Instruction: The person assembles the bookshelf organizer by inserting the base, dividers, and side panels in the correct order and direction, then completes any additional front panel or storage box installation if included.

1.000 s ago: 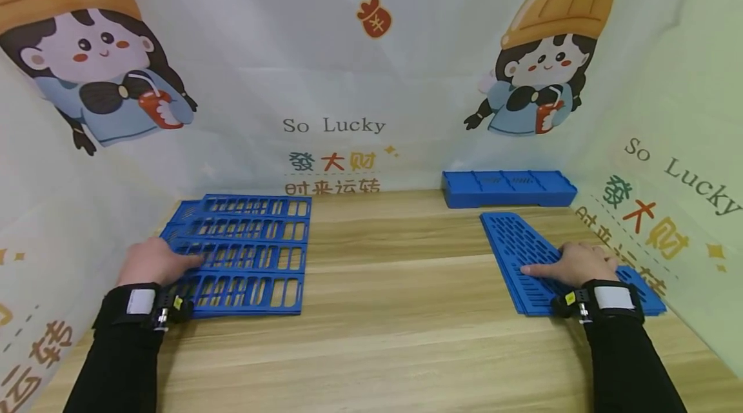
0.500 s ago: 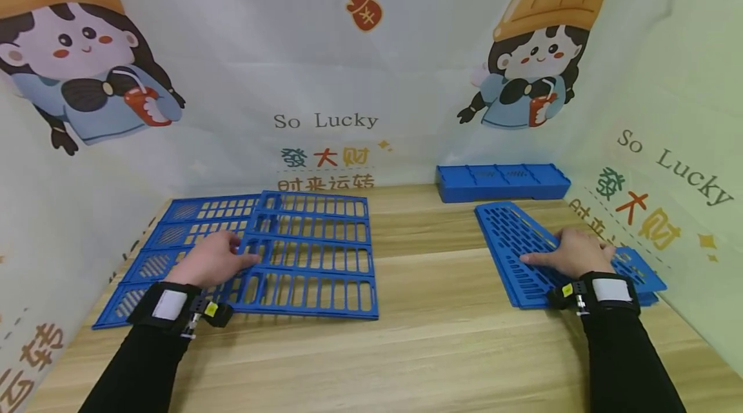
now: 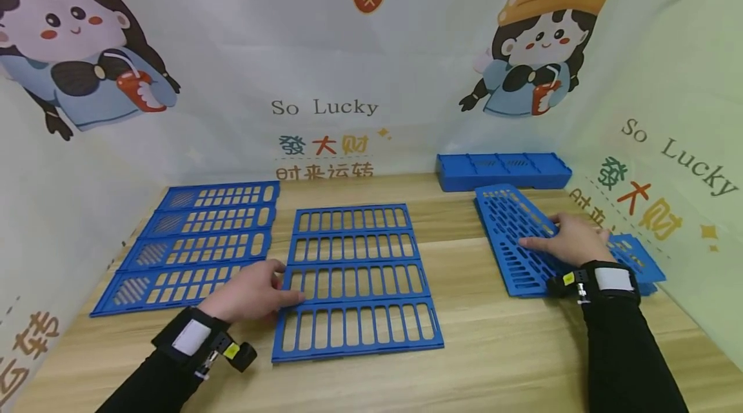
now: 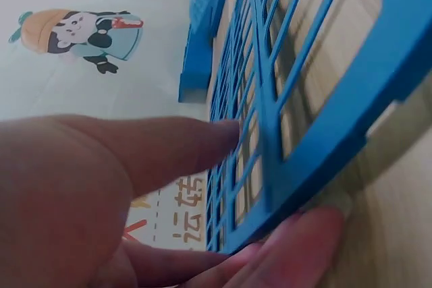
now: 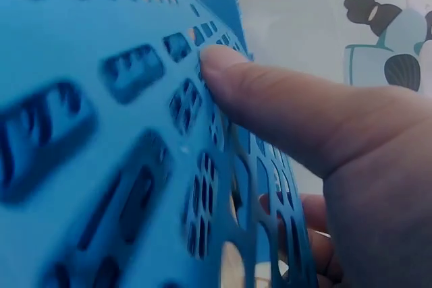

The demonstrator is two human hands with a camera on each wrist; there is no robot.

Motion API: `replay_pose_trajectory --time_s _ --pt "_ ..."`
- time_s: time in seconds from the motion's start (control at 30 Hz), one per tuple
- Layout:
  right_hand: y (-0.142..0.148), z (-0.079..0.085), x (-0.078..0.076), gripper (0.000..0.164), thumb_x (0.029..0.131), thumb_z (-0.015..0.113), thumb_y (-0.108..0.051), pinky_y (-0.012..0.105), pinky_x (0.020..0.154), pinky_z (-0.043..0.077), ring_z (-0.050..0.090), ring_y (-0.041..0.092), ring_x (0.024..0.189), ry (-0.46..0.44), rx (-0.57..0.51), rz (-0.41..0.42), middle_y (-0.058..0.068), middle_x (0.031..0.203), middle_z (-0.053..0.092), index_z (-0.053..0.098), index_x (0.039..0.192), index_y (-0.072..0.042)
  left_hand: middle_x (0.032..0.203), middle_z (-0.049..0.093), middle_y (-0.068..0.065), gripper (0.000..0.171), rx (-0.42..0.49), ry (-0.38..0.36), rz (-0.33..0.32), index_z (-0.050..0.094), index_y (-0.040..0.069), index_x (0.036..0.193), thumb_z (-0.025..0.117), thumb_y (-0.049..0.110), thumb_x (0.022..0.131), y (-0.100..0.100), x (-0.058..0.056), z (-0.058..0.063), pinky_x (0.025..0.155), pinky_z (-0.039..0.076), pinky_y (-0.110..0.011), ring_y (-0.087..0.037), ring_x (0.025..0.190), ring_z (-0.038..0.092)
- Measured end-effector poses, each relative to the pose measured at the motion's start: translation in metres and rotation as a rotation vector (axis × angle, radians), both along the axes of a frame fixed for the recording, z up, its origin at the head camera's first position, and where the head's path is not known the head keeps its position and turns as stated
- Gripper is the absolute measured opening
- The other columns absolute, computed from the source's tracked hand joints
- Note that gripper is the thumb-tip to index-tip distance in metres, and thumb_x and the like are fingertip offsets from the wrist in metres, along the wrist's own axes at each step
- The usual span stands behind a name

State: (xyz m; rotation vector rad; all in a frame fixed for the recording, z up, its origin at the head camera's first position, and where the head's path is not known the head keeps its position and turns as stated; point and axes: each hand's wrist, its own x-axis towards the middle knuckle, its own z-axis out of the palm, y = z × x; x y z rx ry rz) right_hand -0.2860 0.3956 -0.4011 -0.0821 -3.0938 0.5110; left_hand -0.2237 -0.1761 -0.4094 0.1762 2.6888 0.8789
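Toward the middle of the table, my left hand [image 3: 252, 293] holds the left edge of a blue four-row grid panel [image 3: 355, 263]. In the left wrist view the thumb lies on top of the panel frame [image 4: 270, 133] and the fingers are beneath it. A similar blue panel with hatched ends [image 3: 129, 262] lies flat at the left, behind that hand. On the right, my right hand [image 3: 580, 242] grips blue perforated panels [image 3: 525, 274], stacked and slightly tilted. Its thumb presses the slotted upper face [image 5: 40, 65], while the fingers are partly hidden behind.
A long blue box-like piece [image 3: 505, 174] stands at the back right against the printed backdrop [image 3: 232, 64]. Wood tabletop [image 3: 464, 368] shows between the two hands and along the front. The right backdrop wall [image 3: 685, 77] rises close beside the right-hand panels.
My left hand has drawn the grid panel rightward and nearer, off the hatched panel it overlapped. The right hand stays at its panels, whose left part now tilts slightly more.
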Motion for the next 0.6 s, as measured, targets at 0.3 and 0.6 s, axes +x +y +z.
replay_pose_trajectory --time_s 0.3,0.6 --pt "-0.014 0.018 -0.005 0.095 0.103 0.069 -0.063 0.064 0.093 0.058 0.065 0.053 0.12 -0.012 -0.157 0.081 0.041 0.14 0.06 0.045 0.156 0.012 0.143 0.065 -0.03 0.092 -0.125 0.195 -0.155 0.054 -0.006 0.157 0.085 0.054 0.094 0.02 -0.009 0.009 0.098 0.062 -0.059 -0.045 0.123 0.069" --pt "-0.063 0.048 -0.015 0.052 0.12 0.047 -0.029 0.062 0.101 0.051 0.06 0.051 0.129 0.145 -0.315 0.17 0.036 0.145 0.06 0.044 0.156 0.008 0.18 0.016 -0.033 0.115 -0.118 0.115 -0.438 0.044 0.023 0.17 0.09 0.071 0.078 0.048 -0.005 -0.013 0.122 0.019 -0.089 -0.069 0.162 0.005"
